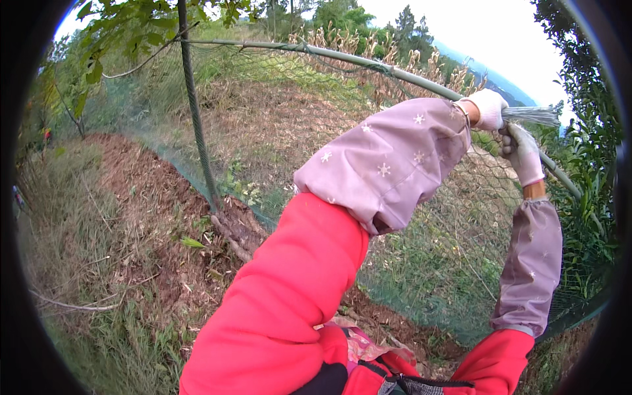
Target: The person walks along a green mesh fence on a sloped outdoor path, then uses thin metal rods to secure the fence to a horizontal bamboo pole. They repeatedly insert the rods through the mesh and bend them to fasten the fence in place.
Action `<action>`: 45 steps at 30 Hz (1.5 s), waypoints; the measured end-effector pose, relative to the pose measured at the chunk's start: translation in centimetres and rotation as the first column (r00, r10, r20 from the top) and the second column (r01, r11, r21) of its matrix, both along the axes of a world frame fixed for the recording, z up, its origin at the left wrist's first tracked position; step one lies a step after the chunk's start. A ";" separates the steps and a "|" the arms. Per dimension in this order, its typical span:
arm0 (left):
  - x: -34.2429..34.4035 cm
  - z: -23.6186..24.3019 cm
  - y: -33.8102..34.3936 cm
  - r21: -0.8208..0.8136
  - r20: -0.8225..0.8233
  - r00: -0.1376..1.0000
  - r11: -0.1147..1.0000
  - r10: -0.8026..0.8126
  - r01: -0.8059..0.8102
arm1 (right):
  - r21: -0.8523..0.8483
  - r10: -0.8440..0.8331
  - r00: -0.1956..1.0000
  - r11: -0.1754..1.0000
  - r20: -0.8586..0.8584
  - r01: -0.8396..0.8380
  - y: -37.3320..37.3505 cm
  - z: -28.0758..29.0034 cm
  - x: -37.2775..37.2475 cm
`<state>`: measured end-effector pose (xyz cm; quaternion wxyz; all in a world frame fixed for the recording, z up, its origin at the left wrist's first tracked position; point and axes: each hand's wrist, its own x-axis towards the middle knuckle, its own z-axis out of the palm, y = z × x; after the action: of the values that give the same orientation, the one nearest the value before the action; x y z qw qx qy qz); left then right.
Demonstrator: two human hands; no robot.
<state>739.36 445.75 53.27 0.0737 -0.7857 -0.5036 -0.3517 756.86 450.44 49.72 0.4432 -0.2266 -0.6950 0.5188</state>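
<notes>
Both my hands are raised at the top right, by a long pole (411, 78) that runs along the top of a green mesh net (454, 217). My left hand (488, 108), in a white glove, is closed around a bundle of thin silvery wires (534, 116), whose loose ends fan out to the right. Just below it, my right hand (523, 153), in a soiled white glove, has its fingers curled against the pole. What those fingers pinch is too small to tell. Patterned mauve sleeve covers go over both my red sleeves.
A dark upright post (196, 112) stands to the left, with the net fixed along it. Bare reddish soil (141, 204) and dry grass slope at its foot. Leafy branches (141, 39) hang at upper left; dense bushes (589, 197) crowd the right edge. Dry corn stalks stand beyond.
</notes>
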 end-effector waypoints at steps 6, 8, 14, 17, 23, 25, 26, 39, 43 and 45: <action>0.5 1.1 -0.7 0.006 -0.144 0.989 1.000 -0.013 0.014 | -0.164 -0.087 0.996 0.983 -0.011 0.084 0.7 0.5 0.0; 0.2 1.3 -1.0 -0.037 -0.144 0.989 0.999 -0.015 0.010 | 0.008 -0.056 0.998 0.998 0.008 0.055 0.7 0.3 0.0; -0.2 1.7 -0.9 -0.083 -0.230 0.970 0.995 -0.079 0.061 | -0.167 0.118 0.969 0.973 -0.219 -0.157 0.1 -1.3 0.1; -0.3 1.6 -0.7 -0.119 -0.190 0.974 0.987 -0.126 0.104 | -0.177 0.076 0.984 0.979 -0.160 -0.104 -0.2 -1.3 0.5; -0.5 0.7 -0.8 -0.053 -0.114 0.969 0.975 -0.220 0.215 | -0.234 0.097 0.984 0.963 -0.150 -0.131 -0.3 -1.0 1.2; -0.5 1.0 -0.9 -0.125 -0.124 0.963 0.967 -0.239 0.224 | -0.242 0.143 0.952 0.947 -0.269 -0.211 -0.4 -1.6 1.1; -0.4 1.3 -0.9 -0.166 -0.110 0.966 0.962 -0.236 0.216 | -0.295 0.124 0.939 0.929 -0.320 -0.223 -0.5 -1.9 1.2; -1.5 2.8 0.9 -0.186 -0.182 0.964 0.969 -0.195 0.161 | 0.390 -0.246 0.966 0.884 -0.080 0.257 -3.3 -3.0 -0.3; -2.0 3.2 0.3 -0.465 0.172 0.972 0.857 -0.159 0.223 | 0.417 0.013 0.964 0.903 -0.265 0.103 -3.7 -3.2 -0.9; -1.8 3.1 -0.5 -0.467 0.277 0.937 0.822 -0.212 0.325 | 0.436 -0.068 0.959 0.880 -0.274 0.187 -3.8 -3.3 -1.1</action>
<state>737.59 445.27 56.32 -0.2399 -0.7981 -0.4667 -0.2961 755.77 446.60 46.45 0.6017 -0.0942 -0.7192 0.3343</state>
